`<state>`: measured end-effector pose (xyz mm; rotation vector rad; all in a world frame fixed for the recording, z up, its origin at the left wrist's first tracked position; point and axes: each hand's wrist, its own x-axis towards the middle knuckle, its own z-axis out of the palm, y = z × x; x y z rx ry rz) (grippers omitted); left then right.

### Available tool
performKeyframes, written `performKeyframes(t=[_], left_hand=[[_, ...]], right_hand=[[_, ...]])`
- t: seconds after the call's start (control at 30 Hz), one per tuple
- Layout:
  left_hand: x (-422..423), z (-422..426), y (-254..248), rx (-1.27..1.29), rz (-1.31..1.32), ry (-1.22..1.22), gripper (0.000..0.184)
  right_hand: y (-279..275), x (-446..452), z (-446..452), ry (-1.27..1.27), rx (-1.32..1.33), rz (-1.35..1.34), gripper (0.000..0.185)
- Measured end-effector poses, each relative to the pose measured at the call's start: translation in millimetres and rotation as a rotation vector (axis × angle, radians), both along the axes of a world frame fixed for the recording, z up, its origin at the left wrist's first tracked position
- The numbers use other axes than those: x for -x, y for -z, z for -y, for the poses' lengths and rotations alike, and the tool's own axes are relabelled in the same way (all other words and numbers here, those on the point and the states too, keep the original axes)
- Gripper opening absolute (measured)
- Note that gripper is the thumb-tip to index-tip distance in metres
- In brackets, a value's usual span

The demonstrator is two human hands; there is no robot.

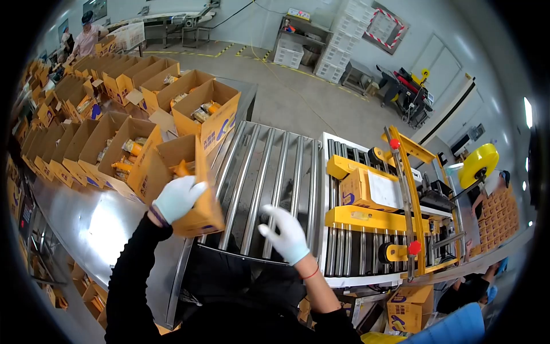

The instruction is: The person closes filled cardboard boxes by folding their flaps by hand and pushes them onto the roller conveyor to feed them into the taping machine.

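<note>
My left hand [180,198], in a white glove, grips the near side of an open cardboard box [207,212] at the table's right edge. Orange packets [182,168] show inside that box, which is slightly blurred. Over the near part of the roller conveyor [250,172] is my right hand [284,233], also white-gloved, with its fingers apart and nothing in them. Another open box [217,123] with packets inside stands just beyond the held one. To the right, a box [356,189] sits between the yellow guides of a machine [366,217].
Rows of open boxes [109,135] cover much of the metal table [97,221] on the left. A person [89,37] stands at the far left. White crates [344,49] are stacked at the back. More people and a box [410,309] are at lower right.
</note>
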<state>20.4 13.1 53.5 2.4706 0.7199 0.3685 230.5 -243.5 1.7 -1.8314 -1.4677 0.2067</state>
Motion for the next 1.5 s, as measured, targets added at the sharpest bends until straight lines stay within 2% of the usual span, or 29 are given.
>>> performKeyframes(t=[0.07, 0.13, 0.17, 0.23, 0.27, 0.33, 0.4, 0.5, 0.57, 0.63, 0.67, 0.7, 0.73, 0.8, 0.83, 0.87, 0.93, 0.97, 1.0, 1.1, 1.13, 1.17, 1.2, 1.27, 1.33, 1.37, 1.4, 1.47, 1.5], left_hand=[[-20.7, -7.0, 2.0, 0.391, 0.517, -0.039, 0.035], [-34.7, -9.3, -13.9, -0.409, 0.588, -0.283, 0.042], [-36.8, -18.6, -17.5, -0.211, 0.467, -0.178, 0.046], [-40.2, -37.8, 3.8, 0.264, 0.284, 0.065, 0.055], [-41.1, -22.6, -4.9, 0.303, 0.197, 0.076, 0.059], [-44.7, -12.2, -14.0, 0.118, 0.084, 0.063, 0.051], [-54.5, -18.5, -6.6, 0.109, 0.179, 0.121, 0.045], [-85.7, -16.8, 2.8, -0.021, 0.252, 0.259, 0.038], [-115.8, -27.7, 24.9, -0.177, 0.056, 0.222, 0.038], [-135.7, -25.4, 36.8, -0.241, -0.038, 0.218, 0.041], [-140.4, -17.6, 29.3, -0.218, -0.004, 0.118, 0.051], [-143.7, -14.8, 24.1, -0.2, 0.029, 0.021, 0.065], [-149.8, -20.2, 41.4, -0.206, 0.027, 0.03, 0.065], [-160.0, -28.7, 76.8, -0.029, 0.413, -0.131, 0.094], [-159.9, -35.0, 75.9, 0.185, 0.331, -0.044, 0.099], [-160.9, -41.8, 75.0, 0.175, 0.334, -0.041, 0.099], [-164.0, -53.6, 84.1, 0.88, 0.531, 0.182, 0.092], [-161.5, -52.0, 81.1, 0.691, 0.545, 0.207, 0.068], [-160.1, -47.6, 78.6, 0.695, 0.539, 0.214, 0.068], [-158.4, -34.4, 84.8, 0.197, 0.243, 0.068, 0.047], [-152.4, -17.2, 75.5, 0.41, 0.193, 0.089, 0.051], [-162.9, -9.8, 111.3, 0.473, 0.192, 0.175, 0.055], [-152.1, 22.1, 91.3, 0.801, 0.086, 0.139, 0.057], [-155.4, 81.0, 82.7, 0.899, 0.203, 0.011, 0.054], [-189.7, 128.2, 121.2, 0.764, 0.432, -0.089, 0.045], [-203.9, 148.6, 129.2, 0.483, 0.472, -0.102, 0.042], [-205.5, 163.4, 99.7, 0.825, 0.434, -0.059, 0.042], [-265.7, 174.8, 204.7, 0.517, 0.56, 0.375, 0.042], [-248.4, 162.9, 162.1, 0.459, 0.255, 0.561, 0.039]], right_hand=[[-23.0, 22.3, 3.2, -0.093, -0.035, 0.028, 0.072], [-40.9, 29.9, 2.9, -0.047, -0.161, 0.078, 0.083], [-44.4, 28.6, -2.2, 0.016, -0.102, 0.173, 0.094], [-10.8, 10.1, -12.3, 0.039, -0.001, 0.273, 0.072], [5.2, -3.9, -15.1, 0.003, 0.067, 0.382, 0.063], [7.6, -18.0, -19.8, 0.009, -0.029, 0.239, 0.034], [-0.8, -36.1, -19.9, -0.07, -0.017, -0.055, 0.027], [3.1, -63.1, -16.5, -0.095, 0.049, -0.248, 0.036], [3.7, -68.4, -19.1, -0.05, 0.068, -0.31, 0.039], [-27.0, -61.8, -36.4, -0.049, 0.066, 0.007, 0.056], [-26.9, -63.4, -36.7, 0.107, 0.048, 0.411, 0.08], [-41.4, -64.1, -43.8, 0.209, 0.055, 0.597, 0.091], [-55.2, -61.7, -47.9, 0.314, 0.065, 0.778, 0.101], [-53.2, -50.4, -48.3, 0.349, 0.092, 0.691, 0.103], [-52.5, -43.4, -52.9, 0.378, 0.11, 0.607, 0.106], [-45.5, -28.2, -43.4, 0.336, 0.121, 0.568, 0.108], [-20.6, -21.8, -26.3, 0.145, 0.214, 0.582, 0.107], [-18.4, -25.1, -21.6, 0.156, 0.203, 0.581, 0.105], [-19.3, -32.2, -17.4, 0.171, 0.236, 0.621, 0.1], [-38.0, -73.9, -20.9, 0.251, 0.293, 0.768, 0.087], [-21.1, -102.5, -22.4, 0.339, 0.22, 0.876, 0.078], [-12.7, -121.2, -30.0, 0.383, 0.181, 0.826, 0.067], [-6.9, -140.6, -40.1, 0.35, 0.168, 0.705, 0.061], [-5.1, -162.4, -72.9, 0.307, 0.221, 0.538, 0.052], [-14.8, -144.0, -103.7, 0.277, 0.234, 0.316, 0.057], [-17.9, -125.6, -115.7, 0.371, 0.276, 0.321, 0.073], [-32.8, -100.0, -113.4, 0.336, 0.385, 0.488, 0.088], [-17.9, -103.1, -95.9, 0.194, 0.419, 0.741, 0.093], [-19.0, -111.8, -81.5, 0.143, 0.353, 0.716, 0.095]])
